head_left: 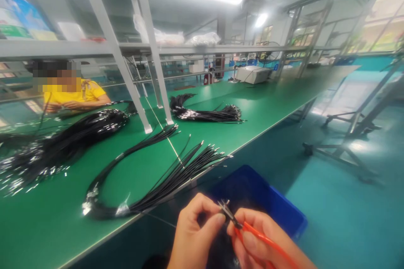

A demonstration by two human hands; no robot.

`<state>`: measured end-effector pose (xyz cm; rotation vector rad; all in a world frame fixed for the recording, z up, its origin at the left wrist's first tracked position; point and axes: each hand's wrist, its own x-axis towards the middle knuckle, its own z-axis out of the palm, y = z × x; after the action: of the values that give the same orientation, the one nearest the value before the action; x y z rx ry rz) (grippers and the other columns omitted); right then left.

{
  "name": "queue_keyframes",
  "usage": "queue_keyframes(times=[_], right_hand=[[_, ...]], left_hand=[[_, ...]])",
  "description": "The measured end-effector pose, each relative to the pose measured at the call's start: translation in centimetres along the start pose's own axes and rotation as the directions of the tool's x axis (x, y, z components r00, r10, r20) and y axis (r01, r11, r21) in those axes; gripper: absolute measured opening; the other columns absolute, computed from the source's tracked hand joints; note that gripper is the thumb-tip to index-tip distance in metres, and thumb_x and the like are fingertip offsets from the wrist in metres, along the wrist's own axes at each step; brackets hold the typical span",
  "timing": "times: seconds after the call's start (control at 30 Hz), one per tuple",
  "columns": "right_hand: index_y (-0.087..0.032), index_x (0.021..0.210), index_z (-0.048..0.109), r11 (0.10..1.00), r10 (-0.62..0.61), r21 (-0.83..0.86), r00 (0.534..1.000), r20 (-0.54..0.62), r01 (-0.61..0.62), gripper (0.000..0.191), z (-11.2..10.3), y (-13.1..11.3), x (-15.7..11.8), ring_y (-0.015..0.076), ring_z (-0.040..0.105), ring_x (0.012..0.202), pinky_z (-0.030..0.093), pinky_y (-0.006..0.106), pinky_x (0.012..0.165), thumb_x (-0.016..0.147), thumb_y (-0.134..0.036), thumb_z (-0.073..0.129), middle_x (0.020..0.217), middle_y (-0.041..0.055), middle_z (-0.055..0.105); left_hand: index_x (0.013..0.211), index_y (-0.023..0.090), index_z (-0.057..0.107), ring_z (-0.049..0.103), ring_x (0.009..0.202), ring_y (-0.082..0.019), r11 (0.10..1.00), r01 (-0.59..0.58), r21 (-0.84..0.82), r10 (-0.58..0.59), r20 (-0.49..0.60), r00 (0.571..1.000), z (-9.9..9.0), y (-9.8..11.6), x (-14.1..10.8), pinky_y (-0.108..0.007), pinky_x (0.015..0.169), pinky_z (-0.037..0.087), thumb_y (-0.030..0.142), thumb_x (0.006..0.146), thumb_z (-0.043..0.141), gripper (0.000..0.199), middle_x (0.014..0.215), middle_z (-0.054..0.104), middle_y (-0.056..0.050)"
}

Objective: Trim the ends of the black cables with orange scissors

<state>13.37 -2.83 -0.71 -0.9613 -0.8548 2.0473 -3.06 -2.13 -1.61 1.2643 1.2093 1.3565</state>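
My left hand (198, 227) is closed in a pinch, thumb against forefinger, on the end of a thin black cable (222, 209); only a short bit of it shows at the fingertips. Orange-handled pliers (268, 241) are in my right hand (252, 233), fingers wrapped round the grips. Their narrow metal jaws stand slightly apart and reach the left fingertips. Beyond my hands, a bundle of black cables (104, 211) with silver tips lies curved on the green tabletop (59, 222), tied with clear wrap, its loose ends at the table edge.
Below my hands on the floor stands a blue bin (280, 206). Another cable bundle (205, 114) lies farther back; a large pile (82, 134) is at left. White shelf posts (156, 46) rise from the table. Across it sits a person in yellow (91, 90). Wheeled stands (344, 151) are right.
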Motion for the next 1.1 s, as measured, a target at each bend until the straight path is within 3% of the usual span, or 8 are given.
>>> queue_keyframes(times=[0.1,0.23,0.37,0.43,0.57,0.67,0.77,1.1], right_hand=[[-0.018,0.082,0.059,0.987,0.001,-0.159,0.999,0.039,0.005,0.049,-0.3,0.1,0.7,0.0027,0.034,0.036,0.026,0.016,0.038,0.059,-0.057,0.077,0.051,-0.0032,0.058],[-0.019,0.074,0.051,0.935,-0.001,-0.354,1.000,0.006,0.003,0.035,-0.4,0.2,1.1,0.0032,0.033,0.041,0.024,0.016,0.041,0.063,-0.039,0.078,0.050,-0.0093,0.048],[-0.018,0.076,0.051,0.929,-0.066,-0.360,0.995,0.076,0.089,0.042,-0.8,0.4,0.6,0.0051,0.034,0.051,0.026,0.018,0.048,0.061,-0.044,0.079,0.057,-0.0081,0.046],[-0.018,0.081,0.052,0.945,-0.085,-0.306,0.991,0.104,0.113,0.049,-1.1,0.2,0.2,0.0054,0.035,0.050,0.027,0.019,0.047,0.059,-0.054,0.078,0.059,-0.0068,0.048],[-0.020,0.086,0.055,0.970,-0.048,-0.238,0.999,0.021,0.052,0.053,-1.5,-0.6,0.0,0.0063,0.037,0.051,0.028,0.018,0.045,0.057,-0.058,0.078,0.062,-0.0057,0.049],[-0.020,0.081,0.057,0.972,-0.106,-0.212,0.994,0.011,0.106,0.051,-1.6,-0.9,0.8,0.0060,0.034,0.044,0.027,0.020,0.041,0.061,-0.065,0.071,0.058,-0.0057,0.049],[-0.021,0.080,0.056,0.959,-0.171,-0.221,0.984,0.045,0.177,0.044,-1.8,-0.9,1.7,0.0065,0.037,0.042,0.030,0.020,0.041,0.066,-0.060,0.070,0.058,-0.0059,0.048],[-0.020,0.085,0.059,0.957,-0.262,-0.173,0.950,-0.171,0.233,0.022,-3.2,-2.8,0.3,0.0110,0.042,0.055,0.037,0.024,0.052,0.073,-0.034,0.071,0.063,-0.0042,0.049]], left_hand=[[0.066,0.019,0.061,0.054,0.065,-0.015,0.999,-0.012,0.038,0.012,0.000,1.000,-0.1,-0.2,0.0,-0.023,0.064,0.042,0.020,0.071,0.067,0.007,0.064,0.061,0.002],[0.064,0.018,0.061,0.053,0.064,-0.014,0.999,-0.002,0.045,0.000,0.025,1.000,-0.4,-0.6,0.3,-0.023,0.063,0.041,0.020,0.069,0.066,0.008,0.064,0.060,0.002],[0.063,0.018,0.060,0.053,0.063,-0.014,0.994,0.059,0.096,-0.059,-0.002,0.998,0.3,-0.9,0.2,-0.023,0.062,0.042,0.019,0.070,0.063,0.007,0.062,0.059,0.002],[0.063,0.018,0.061,0.057,0.064,-0.015,0.963,0.065,0.263,-0.097,0.109,0.989,0.9,-1.1,-0.2,-0.022,0.061,0.043,0.015,0.070,0.062,0.008,0.064,0.062,0.002],[0.071,0.026,0.069,0.063,0.069,-0.015,0.637,-0.174,0.751,-0.155,0.346,0.926,1.1,-1.7,-0.1,-0.021,0.062,0.046,0.018,0.074,0.065,0.009,0.071,0.070,0.005],[0.090,0.020,0.069,0.062,0.090,-0.024,0.372,-0.113,0.921,-0.111,0.165,0.980,0.1,-2.4,1.8,-0.034,0.076,0.048,0.012,0.085,0.052,0.019,0.093,0.070,-0.006],[0.094,0.010,0.067,0.058,0.101,-0.029,0.212,-0.110,0.971,-0.090,0.131,0.987,-0.6,-3.7,4.1,-0.042,0.085,0.046,0.002,0.085,0.046,0.024,0.100,0.068,-0.015],[0.109,0.015,0.060,0.060,0.101,-0.023,0.008,-0.194,0.981,-0.194,0.192,0.962,0.0,-7.8,6.0,-0.045,0.086,0.050,0.027,0.089,0.057,0.023,0.114,0.062,-0.008]])
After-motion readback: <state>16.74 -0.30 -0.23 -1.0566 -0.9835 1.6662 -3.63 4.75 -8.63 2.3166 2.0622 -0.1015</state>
